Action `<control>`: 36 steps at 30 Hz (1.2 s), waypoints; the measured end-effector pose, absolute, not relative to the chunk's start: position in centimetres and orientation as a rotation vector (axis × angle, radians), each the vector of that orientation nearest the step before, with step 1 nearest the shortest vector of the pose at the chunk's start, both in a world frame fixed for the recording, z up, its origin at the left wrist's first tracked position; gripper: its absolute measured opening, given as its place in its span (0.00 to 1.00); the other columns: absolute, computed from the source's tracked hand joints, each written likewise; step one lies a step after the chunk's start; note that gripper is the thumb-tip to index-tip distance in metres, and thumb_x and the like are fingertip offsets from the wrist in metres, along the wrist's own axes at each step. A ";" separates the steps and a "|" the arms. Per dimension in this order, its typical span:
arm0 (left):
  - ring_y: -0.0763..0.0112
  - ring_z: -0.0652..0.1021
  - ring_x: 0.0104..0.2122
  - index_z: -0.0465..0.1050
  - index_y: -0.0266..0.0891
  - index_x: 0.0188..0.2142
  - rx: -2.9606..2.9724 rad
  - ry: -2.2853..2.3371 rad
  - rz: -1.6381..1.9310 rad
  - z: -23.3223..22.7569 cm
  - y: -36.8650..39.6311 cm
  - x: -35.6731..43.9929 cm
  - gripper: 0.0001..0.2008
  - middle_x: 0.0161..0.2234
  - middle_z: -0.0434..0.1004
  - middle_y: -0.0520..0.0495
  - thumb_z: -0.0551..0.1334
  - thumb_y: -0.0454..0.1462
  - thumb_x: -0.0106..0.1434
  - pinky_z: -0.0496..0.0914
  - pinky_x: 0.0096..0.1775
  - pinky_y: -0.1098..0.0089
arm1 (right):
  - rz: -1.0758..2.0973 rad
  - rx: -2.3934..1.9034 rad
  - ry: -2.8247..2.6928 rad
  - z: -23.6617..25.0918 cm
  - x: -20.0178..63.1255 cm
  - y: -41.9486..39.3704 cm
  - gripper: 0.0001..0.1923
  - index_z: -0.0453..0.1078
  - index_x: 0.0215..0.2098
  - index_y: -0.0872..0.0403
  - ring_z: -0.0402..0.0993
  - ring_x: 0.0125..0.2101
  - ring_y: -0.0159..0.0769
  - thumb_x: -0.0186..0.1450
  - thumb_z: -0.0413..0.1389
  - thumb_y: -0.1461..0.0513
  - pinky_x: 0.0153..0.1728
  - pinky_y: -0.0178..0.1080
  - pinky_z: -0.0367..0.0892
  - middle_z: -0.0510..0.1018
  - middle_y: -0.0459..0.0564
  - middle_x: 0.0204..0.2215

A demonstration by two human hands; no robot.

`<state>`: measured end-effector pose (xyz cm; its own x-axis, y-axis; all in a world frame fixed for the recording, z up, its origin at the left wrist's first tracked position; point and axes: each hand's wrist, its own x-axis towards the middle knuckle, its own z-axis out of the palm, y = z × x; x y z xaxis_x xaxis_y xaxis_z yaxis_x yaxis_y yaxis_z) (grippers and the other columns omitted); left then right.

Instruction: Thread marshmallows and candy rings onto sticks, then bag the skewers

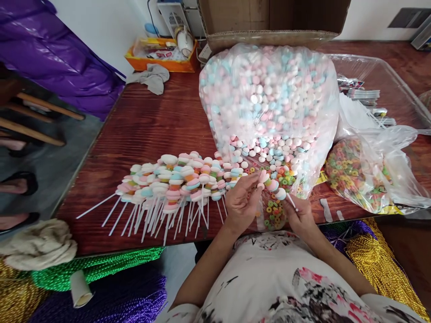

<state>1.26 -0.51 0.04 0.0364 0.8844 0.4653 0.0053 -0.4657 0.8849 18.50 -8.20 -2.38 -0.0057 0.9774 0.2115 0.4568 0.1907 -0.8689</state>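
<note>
Left hand (pixel 241 200) pinches the pink end of a marshmallow skewer (pixel 273 185) between thumb and forefinger, while the right hand (pixel 299 214) curls at its white stick (pixel 291 202), though its exact fingertip contact cannot be made out. Held over loose ring-shaped pieces (pixel 274 214) near the front edge of the wooden table (pixel 168 116), the skewer slants, loaded end pointing away and left, stick back and right. Room is tight between the skewer pile (pixel 175 183) leftward and marshmallow bag (pixel 269 98) beyond; bare wood spreads widest behind the pile.
</note>
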 end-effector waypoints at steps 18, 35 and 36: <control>0.60 0.74 0.60 0.75 0.50 0.56 1.148 0.820 1.407 -2.0 -1.9 3.6 0.16 0.58 0.76 0.46 0.61 0.44 0.69 0.70 0.62 0.52 | 1.169 -1.335 -1.296 -4.0 18.6 -8.7 0.20 0.61 0.24 0.52 0.54 0.20 0.30 0.73 0.49 0.54 0.23 0.35 0.54 0.60 0.41 0.18; 0.66 0.83 0.41 0.76 0.48 0.52 1.549 1.304 1.652 7.8 0.9 -9.1 0.16 0.54 0.79 0.48 0.66 0.42 0.65 0.80 0.40 0.65 | 1.042 -1.228 -1.403 -1.2 18.1 -6.9 0.18 0.69 0.58 0.51 0.66 0.26 0.33 0.74 0.48 0.55 0.26 0.36 0.63 0.74 0.49 0.31; 0.65 0.82 0.42 0.76 0.48 0.53 1.702 1.426 1.623 8.3 2.2 -11.6 0.17 0.52 0.80 0.49 0.66 0.43 0.64 0.80 0.43 0.63 | 0.985 -1.258 -1.284 -1.5 19.2 -6.9 0.19 0.69 0.58 0.51 0.63 0.24 0.32 0.74 0.48 0.54 0.23 0.35 0.60 0.72 0.47 0.28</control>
